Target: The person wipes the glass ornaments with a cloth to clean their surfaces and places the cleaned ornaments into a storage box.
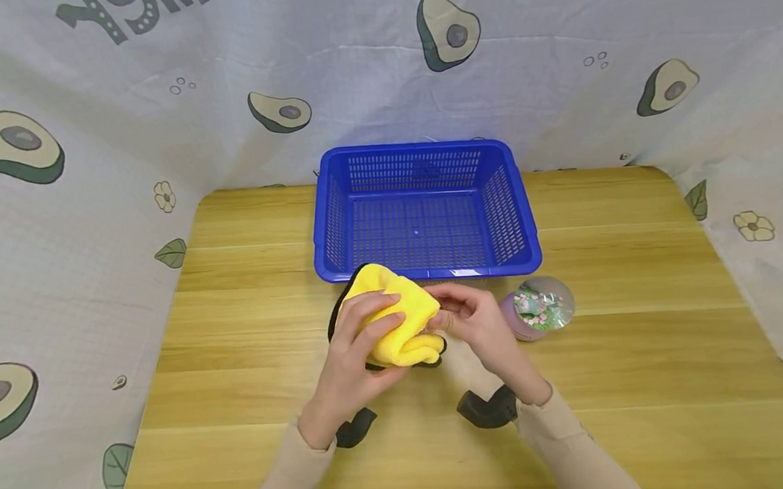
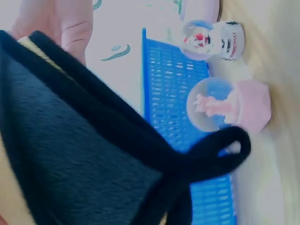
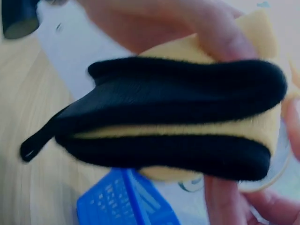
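My left hand [image 1: 357,347] grips a folded yellow cloth [image 1: 404,333] with black edging, its fingers spread over the top. In the left wrist view the cloth's dark side and hanging loop [image 2: 220,150] fill the near part. My right hand [image 1: 480,329] is curled at the cloth's right edge, thumb and forefinger close together. A clear, rounded edge [image 3: 281,171] shows by its fingers in the right wrist view; the cloth hides most of that thing, and I cannot tell its kind. A snow globe with a purple base [image 1: 520,322] lies tilted in view beside my right hand.
A blue plastic basket [image 1: 427,274] stands at the table's back, before a white avocado-print cloth [image 1: 368,89]. A pink snow globe [image 2: 253,105] and a white-based Christmas globe [image 2: 232,41] stand near it in the left wrist view. Dark curved pieces [image 1: 485,409] show by the forearms.
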### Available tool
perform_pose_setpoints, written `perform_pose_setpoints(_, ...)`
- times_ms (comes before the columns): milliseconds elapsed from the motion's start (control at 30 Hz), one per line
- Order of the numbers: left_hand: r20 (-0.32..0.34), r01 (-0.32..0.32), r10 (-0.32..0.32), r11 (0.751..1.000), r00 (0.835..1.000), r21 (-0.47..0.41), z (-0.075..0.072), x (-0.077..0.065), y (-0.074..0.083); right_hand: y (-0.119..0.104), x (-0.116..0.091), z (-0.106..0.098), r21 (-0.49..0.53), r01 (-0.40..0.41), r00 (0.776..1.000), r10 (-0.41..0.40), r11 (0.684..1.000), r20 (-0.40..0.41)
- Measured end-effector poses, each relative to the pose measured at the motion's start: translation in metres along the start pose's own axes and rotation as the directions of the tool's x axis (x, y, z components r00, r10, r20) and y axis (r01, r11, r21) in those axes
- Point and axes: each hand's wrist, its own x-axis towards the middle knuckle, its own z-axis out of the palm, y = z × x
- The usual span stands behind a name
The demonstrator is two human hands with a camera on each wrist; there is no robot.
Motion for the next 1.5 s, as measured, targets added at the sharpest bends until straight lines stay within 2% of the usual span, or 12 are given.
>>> perform_pose_setpoints(133, -0.039, 0.084, -0.086, 0.995, 0.996, -0.047, 0.003, -0.003, -0.002, -0.002, 0.000, 0.004, -0.011, -0.076, 0.997, 0.075, 0.997, -0.022)
perform_pose_setpoints(300, -0.038, 0.271, -0.285, 0.940, 0.958, -0.207, 0.004, -0.007, -0.006, -0.003, -0.002, 0.009, -0.101, 0.008, 1.000, -0.011, 0.995, -0.025)
perform_pose_setpoints(533, 0.070, 0.499, -0.531, 0.733, 0.845, -0.462, 0.000, -0.014, -0.011, 0.000, -0.003, 0.012, -0.216, 0.272, 0.962, -0.260, 0.938, 0.083)
perform_pose_setpoints(767, 0.213, 0.635, -0.685, 0.451, 0.697, -0.627, -0.005, -0.020, -0.014, -0.001, -0.001, 0.012, -0.252, 0.568, 0.817, -0.499, 0.784, 0.289)
perform_pose_setpoints(833, 0.267, 0.665, -0.692, 0.401, 0.670, -0.630, -0.006, -0.020, -0.013, -0.004, 0.000, 0.012, -0.250, 0.612, 0.783, -0.528, 0.751, 0.330)
perform_pose_setpoints(900, 0.303, 0.685, -0.687, 0.386, 0.661, -0.618, -0.007, -0.021, -0.012, -0.005, 0.000, 0.012, -0.234, 0.632, 0.763, -0.543, 0.739, 0.349)
perform_pose_setpoints(967, 0.316, 0.684, -0.671, 0.395, 0.671, -0.614, -0.007, -0.021, -0.011, -0.006, 0.001, 0.011, -0.229, 0.634, 0.762, -0.546, 0.739, 0.349)
perform_pose_setpoints(1067, 0.311, 0.675, -0.646, 0.444, 0.697, -0.590, -0.007, -0.021, -0.010, -0.005, 0.000, 0.009, -0.244, 0.608, 0.787, -0.532, 0.756, 0.313)
perform_pose_setpoints(1200, 0.297, 0.652, -0.604, 0.534, 0.740, -0.539, -0.006, -0.019, -0.007, -0.003, -0.004, 0.007, -0.240, 0.480, 0.874, -0.437, 0.844, 0.213)
perform_pose_setpoints(1333, 0.222, 0.564, -0.528, 0.678, 0.820, -0.471, -0.003, -0.013, -0.005, -0.001, -0.007, 0.004, -0.183, 0.321, 0.946, -0.306, 0.929, 0.105)
perform_pose_setpoints(1433, 0.135, 0.453, -0.435, 0.814, 0.890, -0.364, 0.001, -0.010, -0.005, 0.001, -0.007, 0.002, -0.135, 0.232, 0.973, -0.228, 0.963, 0.045)
perform_pose_setpoints(1500, 0.094, 0.375, -0.364, 0.877, 0.927, -0.301, 0.003, -0.010, -0.005, 0.002, -0.007, 0.000, -0.104, 0.175, 0.985, -0.174, 0.979, 0.013)
